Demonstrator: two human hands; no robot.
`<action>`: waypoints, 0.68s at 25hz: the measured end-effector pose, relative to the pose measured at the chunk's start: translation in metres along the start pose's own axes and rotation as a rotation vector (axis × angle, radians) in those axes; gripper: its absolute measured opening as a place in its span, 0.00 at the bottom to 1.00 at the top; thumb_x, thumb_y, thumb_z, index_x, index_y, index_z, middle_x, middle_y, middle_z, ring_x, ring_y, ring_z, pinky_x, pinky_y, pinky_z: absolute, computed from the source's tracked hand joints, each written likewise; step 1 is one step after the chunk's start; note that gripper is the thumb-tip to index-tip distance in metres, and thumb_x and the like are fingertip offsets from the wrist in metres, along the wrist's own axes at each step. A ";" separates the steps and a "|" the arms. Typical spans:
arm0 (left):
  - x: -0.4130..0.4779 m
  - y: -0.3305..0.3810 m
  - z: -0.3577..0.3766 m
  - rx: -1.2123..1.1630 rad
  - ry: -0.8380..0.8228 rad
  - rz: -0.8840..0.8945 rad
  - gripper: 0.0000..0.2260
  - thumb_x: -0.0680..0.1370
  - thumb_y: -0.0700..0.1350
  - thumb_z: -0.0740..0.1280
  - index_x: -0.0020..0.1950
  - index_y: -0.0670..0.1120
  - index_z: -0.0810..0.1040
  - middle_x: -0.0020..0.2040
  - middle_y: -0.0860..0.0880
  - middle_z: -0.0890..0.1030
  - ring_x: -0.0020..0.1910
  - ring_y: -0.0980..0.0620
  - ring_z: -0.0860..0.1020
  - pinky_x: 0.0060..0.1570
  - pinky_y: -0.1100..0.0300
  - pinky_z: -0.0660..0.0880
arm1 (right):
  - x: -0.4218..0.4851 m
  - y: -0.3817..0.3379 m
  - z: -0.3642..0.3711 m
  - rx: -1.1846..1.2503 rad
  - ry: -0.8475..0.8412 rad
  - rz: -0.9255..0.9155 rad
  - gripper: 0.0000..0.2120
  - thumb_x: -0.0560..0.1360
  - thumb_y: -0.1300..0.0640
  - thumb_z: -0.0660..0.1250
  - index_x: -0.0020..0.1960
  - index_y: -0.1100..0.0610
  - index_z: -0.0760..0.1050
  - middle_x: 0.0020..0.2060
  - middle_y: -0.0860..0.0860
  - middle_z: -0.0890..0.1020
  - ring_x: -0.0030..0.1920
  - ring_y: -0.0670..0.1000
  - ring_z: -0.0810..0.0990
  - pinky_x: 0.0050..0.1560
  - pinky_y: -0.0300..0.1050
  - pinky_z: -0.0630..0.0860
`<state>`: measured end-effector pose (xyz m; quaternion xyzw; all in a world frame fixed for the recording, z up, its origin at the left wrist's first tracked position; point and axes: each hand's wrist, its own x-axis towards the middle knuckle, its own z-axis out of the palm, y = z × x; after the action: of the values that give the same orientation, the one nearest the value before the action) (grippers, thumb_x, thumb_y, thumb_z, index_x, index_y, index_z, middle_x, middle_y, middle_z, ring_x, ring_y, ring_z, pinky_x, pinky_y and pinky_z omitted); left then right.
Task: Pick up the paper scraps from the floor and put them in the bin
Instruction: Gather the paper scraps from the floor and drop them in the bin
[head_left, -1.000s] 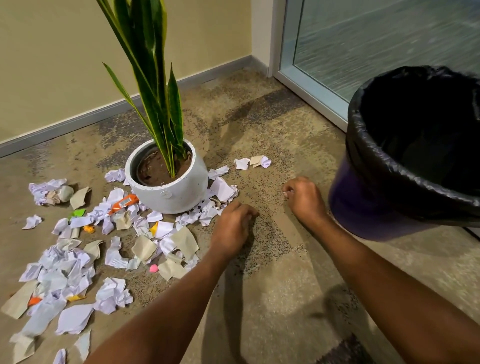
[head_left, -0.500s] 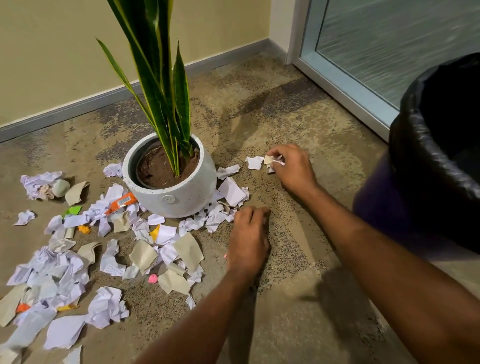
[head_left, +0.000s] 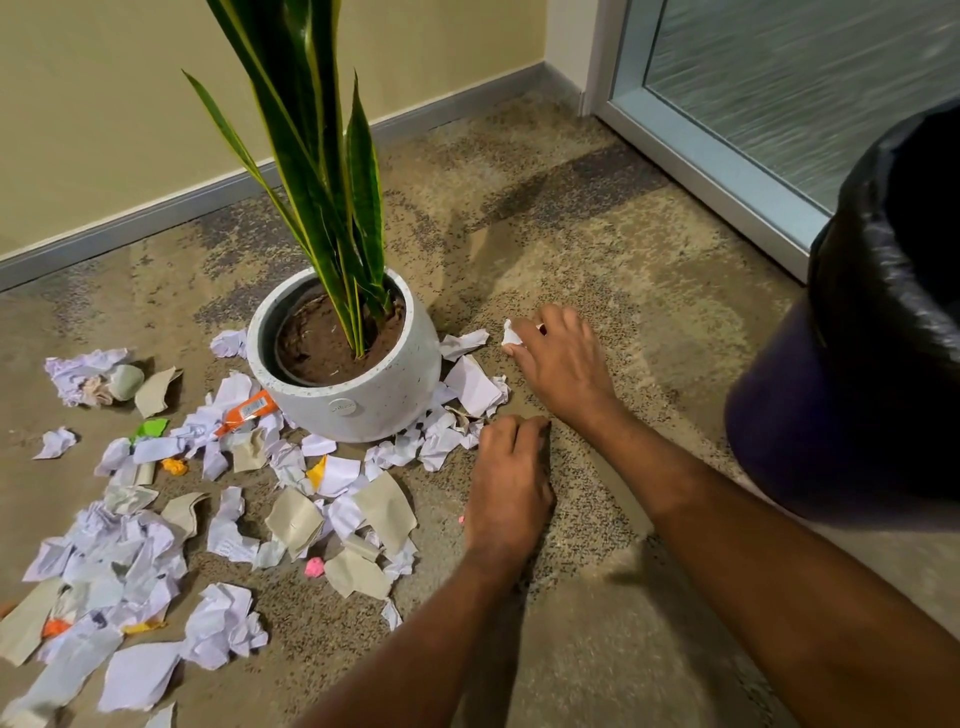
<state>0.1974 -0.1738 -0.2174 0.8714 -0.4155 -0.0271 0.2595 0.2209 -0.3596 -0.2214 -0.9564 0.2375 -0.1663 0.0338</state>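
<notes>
Nearest the camera, a wide litter of torn white, beige and coloured paper scraps (head_left: 130, 561) is spread over the mottled brown carpet (head_left: 571, 649), to the left of both forearms. A little further on, the left hand (head_left: 511, 478) is set knuckles-up on the carpet at the right edge of that litter. Its fingers (head_left: 514, 431) are curled under, but the palm is hidden, so it cannot be told whether anything is enclosed.

Beyond it, the right hand (head_left: 563, 358) is closed in a pinch on a small crumpled white scrap (head_left: 511, 332). The scrap is held at the fingertips, at or just above the carpet, near the flat white pieces lying against the round speckled white plant pot (head_left: 358, 405).

The step in hand is judged to be the gathering of pieces on the pot's right side, with most of the litter not yet touched. The tall purple bin with a black plastic liner (head_left: 857, 364) stands to the right, near the right forearm, its mouth well above floor level. For the next move, the pinched scrap would have to be lifted clear, carried rightward over the liner's rim and released.

Furthest off, a cream wall (head_left: 156, 104) and a frosted glass door (head_left: 805, 78) are seen.
</notes>
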 end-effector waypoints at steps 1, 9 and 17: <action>0.000 0.000 -0.001 -0.004 0.002 -0.001 0.19 0.82 0.38 0.70 0.73 0.45 0.77 0.62 0.48 0.78 0.59 0.51 0.74 0.58 0.58 0.77 | 0.000 -0.002 0.001 0.011 -0.010 0.000 0.17 0.86 0.48 0.63 0.71 0.53 0.74 0.59 0.55 0.76 0.58 0.55 0.77 0.51 0.50 0.79; -0.001 0.005 -0.011 -0.070 -0.050 -0.072 0.21 0.81 0.38 0.69 0.74 0.48 0.74 0.67 0.49 0.77 0.63 0.51 0.73 0.64 0.55 0.77 | -0.031 -0.005 -0.020 0.306 0.031 0.236 0.14 0.82 0.65 0.70 0.66 0.58 0.80 0.59 0.56 0.81 0.46 0.53 0.83 0.37 0.41 0.76; 0.013 0.025 -0.039 -0.525 0.006 -0.374 0.09 0.84 0.38 0.67 0.57 0.48 0.85 0.54 0.53 0.84 0.52 0.54 0.81 0.53 0.58 0.79 | -0.074 -0.017 -0.080 1.601 -0.036 1.032 0.13 0.82 0.59 0.72 0.66 0.56 0.81 0.42 0.51 0.84 0.29 0.43 0.71 0.22 0.35 0.63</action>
<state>0.1987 -0.1797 -0.1696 0.8359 -0.2264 -0.1779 0.4672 0.1404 -0.3090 -0.1655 -0.4287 0.4454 -0.2293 0.7518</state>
